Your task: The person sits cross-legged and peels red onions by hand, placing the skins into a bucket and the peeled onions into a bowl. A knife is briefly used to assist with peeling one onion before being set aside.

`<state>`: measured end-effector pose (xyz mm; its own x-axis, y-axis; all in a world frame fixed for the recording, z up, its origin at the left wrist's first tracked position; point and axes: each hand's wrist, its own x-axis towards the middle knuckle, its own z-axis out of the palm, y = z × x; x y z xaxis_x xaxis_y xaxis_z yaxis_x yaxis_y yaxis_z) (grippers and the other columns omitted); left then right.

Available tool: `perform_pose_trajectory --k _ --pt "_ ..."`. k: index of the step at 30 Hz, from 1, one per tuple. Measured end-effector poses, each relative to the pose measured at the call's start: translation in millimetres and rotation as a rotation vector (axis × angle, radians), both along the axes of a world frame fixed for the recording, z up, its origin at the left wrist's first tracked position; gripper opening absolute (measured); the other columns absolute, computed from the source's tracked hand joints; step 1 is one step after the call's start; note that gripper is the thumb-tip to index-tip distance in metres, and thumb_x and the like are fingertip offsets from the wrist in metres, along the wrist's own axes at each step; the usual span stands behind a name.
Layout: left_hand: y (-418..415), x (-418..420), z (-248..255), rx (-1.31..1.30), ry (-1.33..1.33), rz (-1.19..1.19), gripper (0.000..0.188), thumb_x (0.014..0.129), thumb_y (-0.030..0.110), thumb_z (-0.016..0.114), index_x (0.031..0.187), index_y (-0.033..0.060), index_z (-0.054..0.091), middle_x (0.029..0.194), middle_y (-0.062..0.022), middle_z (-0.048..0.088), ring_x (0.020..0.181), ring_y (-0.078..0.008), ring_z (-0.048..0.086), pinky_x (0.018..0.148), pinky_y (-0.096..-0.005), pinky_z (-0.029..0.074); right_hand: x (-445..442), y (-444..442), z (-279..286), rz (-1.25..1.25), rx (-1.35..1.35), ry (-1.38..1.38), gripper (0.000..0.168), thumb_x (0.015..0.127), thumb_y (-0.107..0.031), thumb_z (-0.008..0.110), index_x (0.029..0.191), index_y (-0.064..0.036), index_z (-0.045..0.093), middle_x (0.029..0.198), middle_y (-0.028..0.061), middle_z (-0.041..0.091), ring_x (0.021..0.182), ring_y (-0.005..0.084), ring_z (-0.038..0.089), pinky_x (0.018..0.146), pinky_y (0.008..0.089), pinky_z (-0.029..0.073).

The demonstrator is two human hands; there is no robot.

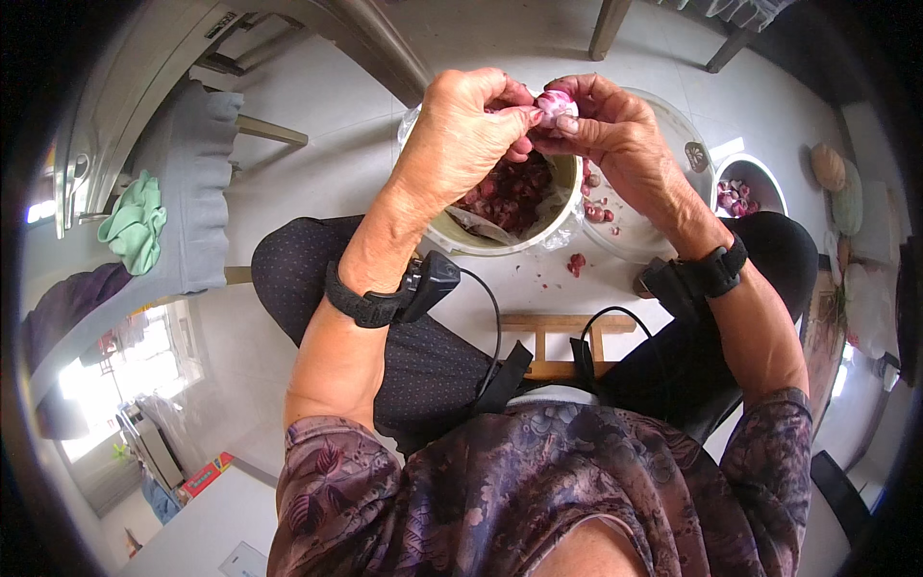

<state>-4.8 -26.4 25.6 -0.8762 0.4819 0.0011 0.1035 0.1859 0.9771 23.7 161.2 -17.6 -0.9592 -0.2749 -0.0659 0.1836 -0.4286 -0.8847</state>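
Above a white bucket (497,249), my right hand (613,122) holds a pink-and-white bulb (557,107), perhaps a shallot, between thumb and fingers. The thumb and fingers of my left hand (479,119) pinch together at the bulb's left side. Dark red skins or pieces (508,195) fill the lower part of the bucket, and a clear plastic bag (562,229) lines its rim. My hands hide the bucket's far side. To its right, several small reddish bulbs (596,211) lie on a translucent round tray or lid (642,234). A white bowl (773,173) holds several pink-and-white bulbs (735,198).
Red scraps (576,265) lie on the pale floor between my knees, before a low wooden stool (570,323). Furniture legs (609,29) stand beyond the bucket. At left a green cloth (135,223) rests on a grey-covered seat (191,195). A pumpkin (827,166) lies far right.
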Motion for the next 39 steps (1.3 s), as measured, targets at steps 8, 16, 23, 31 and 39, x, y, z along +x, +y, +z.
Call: perform_pose_trajectory --k 8,16,23,31,39 --pt "5 4 -3 -0.094 0.078 0.047 0.01 0.081 0.0 0.064 0.089 -0.0068 0.064 0.078 -0.0069 0.065 0.065 -0.0101 0.06 0.06 -0.0215 0.049 2 -4 -1 -0.096 0.104 0.084 0.026 0.081 0.0 0.066 0.104 0.004 0.053 0.096 0.0123 0.062 0.089 0.0211 0.064 0.084 0.0324 0.055" --pt "17 6 -26 -0.344 0.516 0.209 0.014 0.07 0.005 0.063 0.079 -0.0057 0.062 0.066 -0.015 0.064 0.061 -0.0183 0.062 0.06 -0.0297 0.051 6 -12 -5 -0.197 0.244 0.123 0.03 0.075 0.002 0.071 0.1 0.003 0.055 0.091 0.0083 0.063 0.083 0.0142 0.061 0.079 0.027 0.052" --pt "16 5 -22 -0.324 0.438 0.226 0.012 0.071 0.005 0.064 0.077 -0.0046 0.061 0.065 -0.0092 0.063 0.06 -0.0149 0.06 0.058 -0.0281 0.049 5 -9 -4 -0.173 0.189 0.091 0.031 0.077 -0.002 0.071 0.103 0.003 0.055 0.092 0.0085 0.063 0.084 0.0154 0.062 0.08 0.0279 0.052" --pt "4 -3 -8 -0.081 0.018 0.157 0.012 0.076 0.004 0.06 0.081 -0.0076 0.058 0.072 -0.0059 0.058 0.055 -0.0116 0.057 0.052 -0.0259 0.053 4 -3 1 -0.057 -0.008 0.024 0.026 0.088 -0.006 0.059 0.112 0.003 0.052 0.104 0.0121 0.06 0.093 0.0192 0.062 0.085 0.0309 0.055" --pt "-1 -6 -5 -0.07 0.012 0.191 0.014 0.078 0.005 0.057 0.083 -0.0088 0.058 0.07 -0.0075 0.058 0.054 -0.0133 0.059 0.05 -0.0268 0.053 1 2 -2 0.003 -0.23 -0.04 0.028 0.091 -0.005 0.053 0.118 0.002 0.05 0.109 0.0124 0.058 0.099 0.0186 0.059 0.084 0.0314 0.055"
